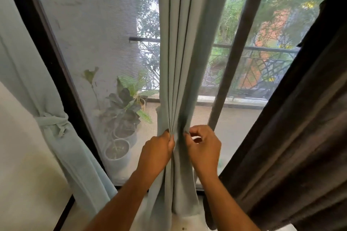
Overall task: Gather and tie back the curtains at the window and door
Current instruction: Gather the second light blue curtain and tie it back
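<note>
A pale green curtain (180,47) hangs in narrow pleats down the middle of the screened door. My left hand (157,150) grips several gathered pleats at waist height. My right hand (203,147) pinches the curtain's right edge fold between thumb and fingers, just beside the left hand. At the far left a matching pale green curtain (37,88) is bunched and held by a knotted fabric tie (53,121). A dark brown curtain (300,118) hangs loose on the right.
The dark door frame (56,73) runs diagonally at left, a vertical frame bar (231,65) stands right of the middle curtain. Behind the mesh screen are potted plants (122,118) and a balcony railing (253,69). A white wall (24,155) fills the lower left.
</note>
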